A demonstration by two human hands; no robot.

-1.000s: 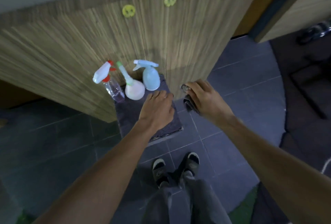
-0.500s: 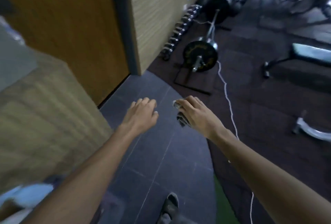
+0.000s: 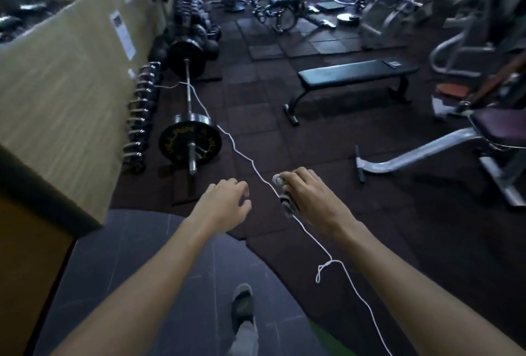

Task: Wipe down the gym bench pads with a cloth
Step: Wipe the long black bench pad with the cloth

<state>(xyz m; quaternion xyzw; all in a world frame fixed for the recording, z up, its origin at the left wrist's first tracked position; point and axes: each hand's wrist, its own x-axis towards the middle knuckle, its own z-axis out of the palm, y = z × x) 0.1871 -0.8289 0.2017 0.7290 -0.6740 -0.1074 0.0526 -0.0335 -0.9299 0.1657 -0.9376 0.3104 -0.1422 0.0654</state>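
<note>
A flat black gym bench stands on the dark rubber floor, far ahead and to the right of my hands. My right hand is closed around a bunched grey cloth, whose folds stick out under my fingers. My left hand hangs beside it, empty, with the fingers loosely apart. Both hands are held out in front of me above the floor, well short of the bench.
A loaded barbell and a row of dumbbells lie along the left wall. A white cord runs across the floor under my hands. A silver-framed bench stands at right, machines beyond. My foot is on grey tiles.
My view has swung from the spray bottles by the wooden panel round to the gym floor. The bench has come into view. My right hand has kept hold of the cloth throughout.
</note>
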